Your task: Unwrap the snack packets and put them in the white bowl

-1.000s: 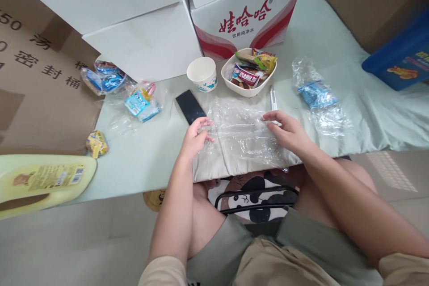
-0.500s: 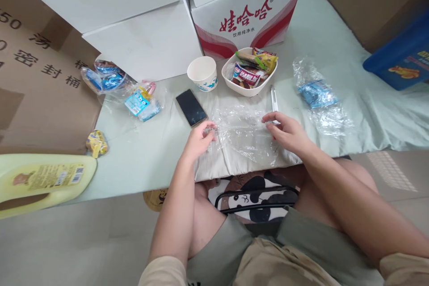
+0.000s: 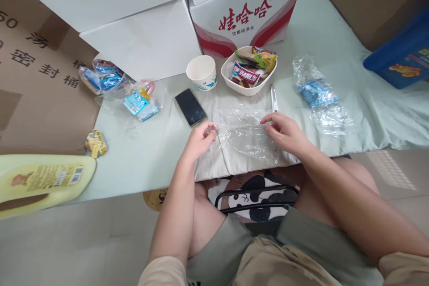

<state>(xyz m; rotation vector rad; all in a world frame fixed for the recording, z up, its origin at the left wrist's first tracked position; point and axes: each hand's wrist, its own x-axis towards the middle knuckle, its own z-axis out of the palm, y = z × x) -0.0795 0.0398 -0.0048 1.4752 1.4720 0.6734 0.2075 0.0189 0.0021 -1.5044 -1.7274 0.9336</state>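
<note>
A crumpled clear plastic bag [image 3: 246, 136] lies spread on the cloth-covered table in front of me. My left hand [image 3: 200, 140] rests at its left edge, thumb and forefinger slightly apart and touching the film. On the opposite side, my right hand [image 3: 284, 132] is open, its loosely bent fingertips over the bag's right edge. Just beyond those fingers is a white utility knife [image 3: 274, 98], its near end close to the hand. A dark-screened phone [image 3: 191, 107] lies just past my left hand.
Behind the bag stand a paper cup [image 3: 201, 73] and a white bowl [image 3: 248, 88] of wrapped snacks, before a white carton [image 3: 248, 22]. Bagged blue packets [image 3: 318, 93] lie right, more wrapped packets [image 3: 137, 100] left. A yellow jug [image 3: 47, 183] is at the left edge.
My right hand has shifted very slightly left over the bag. The view has moved a little; otherwise the hands and objects look the same.
</note>
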